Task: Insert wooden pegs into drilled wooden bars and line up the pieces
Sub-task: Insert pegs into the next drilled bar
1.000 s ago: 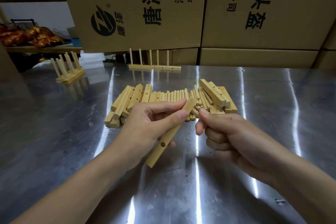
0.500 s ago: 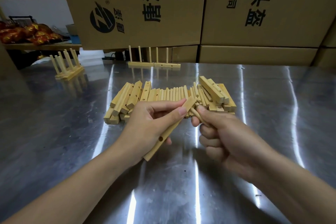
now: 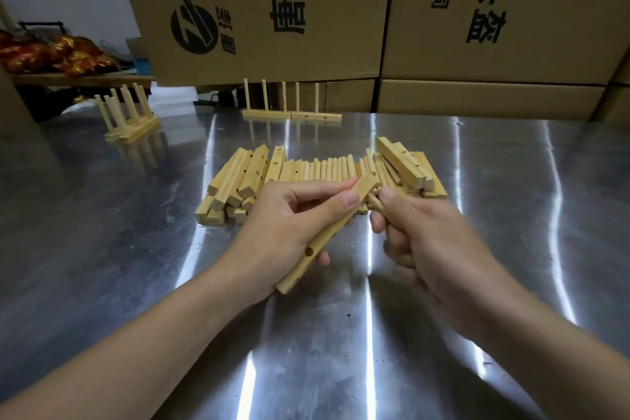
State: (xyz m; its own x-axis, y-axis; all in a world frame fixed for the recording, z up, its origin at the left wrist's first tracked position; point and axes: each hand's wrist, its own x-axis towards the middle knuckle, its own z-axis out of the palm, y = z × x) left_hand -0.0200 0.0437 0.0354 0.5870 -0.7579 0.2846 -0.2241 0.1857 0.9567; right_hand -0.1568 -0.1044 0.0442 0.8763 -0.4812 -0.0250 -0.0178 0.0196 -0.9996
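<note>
From my head camera, my left hand holds one drilled bar above the steel worktop, thumb and fingers curled round its far half, so the bar slants from near my palm up and away to the right. One drilled hole shows on the near half, just beside my palm. My right hand is curled too, its thumb and forefinger pinching a short round peg whose end meets the bar close under its far tip (whether the peg has entered a hole there I cannot tell, since my thumb covers the spot). Just behind my hands lies the stock: a heap of drilled bars on the left, a row of loose pegs side by side in the middle, more bars stacked aslant on the right. Farther back, two pegged bars stand end to end with their pegs upright, and another pegged group sits off to the left. Printed cardboard boxes wall off the back edge.
</note>
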